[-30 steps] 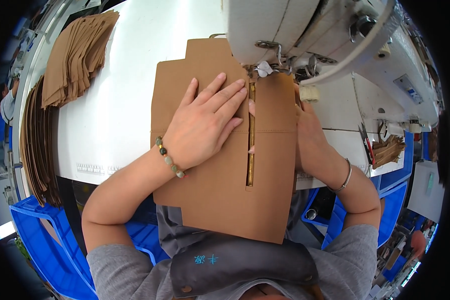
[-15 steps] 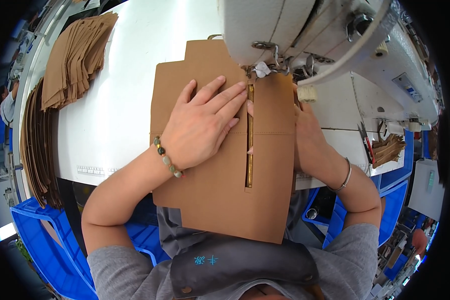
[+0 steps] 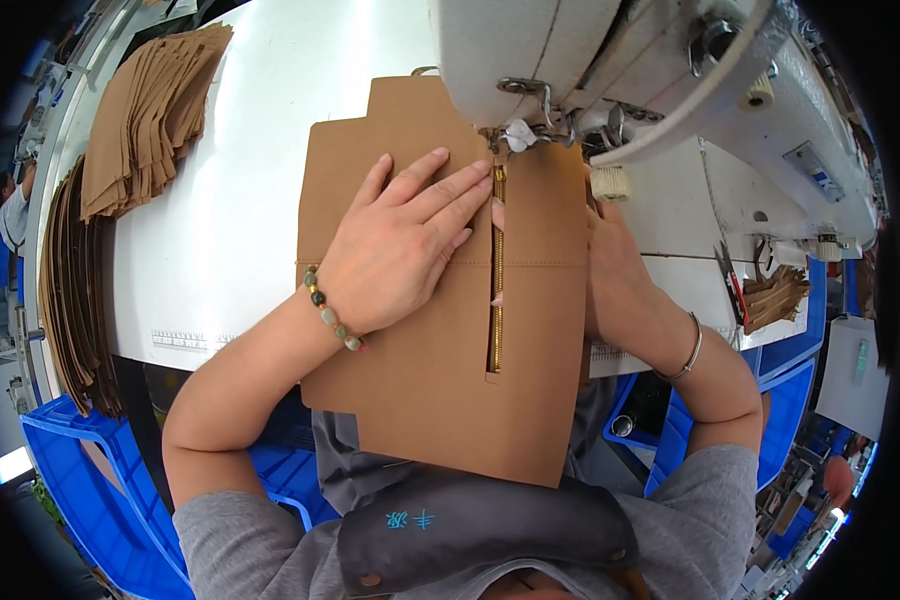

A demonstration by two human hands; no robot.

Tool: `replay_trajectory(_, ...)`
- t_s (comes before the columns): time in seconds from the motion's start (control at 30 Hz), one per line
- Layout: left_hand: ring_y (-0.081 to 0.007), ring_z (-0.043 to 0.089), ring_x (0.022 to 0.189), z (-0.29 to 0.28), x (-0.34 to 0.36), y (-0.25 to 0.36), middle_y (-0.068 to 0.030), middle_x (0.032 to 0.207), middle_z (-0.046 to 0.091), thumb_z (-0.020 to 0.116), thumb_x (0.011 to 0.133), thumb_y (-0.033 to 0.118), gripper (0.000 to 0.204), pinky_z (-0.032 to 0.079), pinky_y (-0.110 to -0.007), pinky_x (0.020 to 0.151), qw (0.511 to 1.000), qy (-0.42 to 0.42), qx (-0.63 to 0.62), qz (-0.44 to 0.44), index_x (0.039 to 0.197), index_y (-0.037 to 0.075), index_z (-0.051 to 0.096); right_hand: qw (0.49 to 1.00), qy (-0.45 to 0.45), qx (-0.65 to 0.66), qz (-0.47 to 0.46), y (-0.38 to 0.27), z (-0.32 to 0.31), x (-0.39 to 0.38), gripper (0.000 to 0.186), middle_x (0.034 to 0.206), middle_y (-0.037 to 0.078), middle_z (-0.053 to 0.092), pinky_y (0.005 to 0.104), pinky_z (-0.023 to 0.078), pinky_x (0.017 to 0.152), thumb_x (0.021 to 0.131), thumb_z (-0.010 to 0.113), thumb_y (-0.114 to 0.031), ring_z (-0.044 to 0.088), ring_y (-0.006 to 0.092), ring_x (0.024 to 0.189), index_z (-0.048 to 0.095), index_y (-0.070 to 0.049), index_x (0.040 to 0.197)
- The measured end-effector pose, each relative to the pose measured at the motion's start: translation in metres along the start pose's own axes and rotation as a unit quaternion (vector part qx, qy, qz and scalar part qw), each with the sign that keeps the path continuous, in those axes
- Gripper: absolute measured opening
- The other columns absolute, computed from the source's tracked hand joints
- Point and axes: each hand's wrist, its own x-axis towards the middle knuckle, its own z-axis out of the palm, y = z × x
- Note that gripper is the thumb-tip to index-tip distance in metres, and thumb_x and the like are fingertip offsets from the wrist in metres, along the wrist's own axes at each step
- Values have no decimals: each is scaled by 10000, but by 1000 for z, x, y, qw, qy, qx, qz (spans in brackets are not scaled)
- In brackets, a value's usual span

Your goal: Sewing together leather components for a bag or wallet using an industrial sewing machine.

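Note:
A brown leather-like panel (image 3: 430, 400) with notched corners lies under the sewing machine's needle area (image 3: 500, 142). Along a narrow slot in it runs a brass-toothed zipper (image 3: 498, 340), its upper end near the presser foot. My left hand (image 3: 395, 245), open, rests flat on the panel left of the slot, fingertips close to the zipper's upper end. My right hand (image 3: 615, 265) holds the panel at its right edge. Its fingers reach underneath, and bits of them show through the slot; the rest are hidden.
Brown panels are stacked on the white table (image 3: 250, 150) at the far left (image 3: 155, 120) and near left (image 3: 70, 290). Red-handled scissors (image 3: 733, 285) lie by small brown pieces (image 3: 776, 292) at right. Blue bins (image 3: 100, 480) stand below the table. The machine head (image 3: 560, 60) overhangs the work.

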Motion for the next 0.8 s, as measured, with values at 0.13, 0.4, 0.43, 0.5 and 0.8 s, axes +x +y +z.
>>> replay_trajectory(0.13, -329, 455, 1441, -2, 2, 1, -18, 1578, 506, 571, 1000, 149, 490, 337, -550, 1191, 1000, -14, 14, -2, 1488, 120, 547, 1000, 2, -1, 1, 0, 0, 0, 617, 1351, 139, 648, 632, 290, 1192, 865, 696, -376, 602, 315, 1274, 612, -105, 1414)
replay_trajectory(0.4, -300, 520, 1375, -5, 9, 0, -13, 1475, 590, 594, 995, 164, 394, 406, -512, 1134, 1000, 5, 14, -3, 1384, 110, 616, 1000, -1, 4, -3, 2, 3, 0, 595, 1340, 121, 659, 624, 298, 1192, 870, 692, -367, 619, 304, 1252, 622, -120, 1407)
replay_trajectory(0.43, -296, 539, 1354, -5, 10, 0, -13, 1437, 617, 607, 991, 173, 371, 417, -497, 1124, 1000, 11, 6, 0, 1355, 109, 637, 1000, 6, -1, -3, 2, 4, 0, 583, 1333, 118, 664, 621, 301, 1191, 870, 694, -365, 622, 302, 1243, 632, -119, 1396)
replay_trajectory(0.5, -293, 552, 1336, -4, 12, -1, -14, 1404, 636, 619, 988, 186, 356, 423, -487, 1119, 1000, 21, -1, -1, 1334, 110, 651, 1000, 14, -6, -4, 2, 4, 1, 572, 1325, 115, 669, 619, 305, 1190, 870, 696, -363, 626, 301, 1235, 642, -119, 1384)
replay_trajectory(0.8, -270, 574, 1308, -1, 11, 1, 6, 1364, 659, 640, 986, 248, 345, 425, -480, 1121, 999, 43, 15, -7, 1310, 131, 667, 1000, -12, -15, -2, 3, 3, -1, 757, 1358, 113, 667, 538, 340, 1189, 814, 783, -502, 590, 306, 1306, 625, -87, 1427)
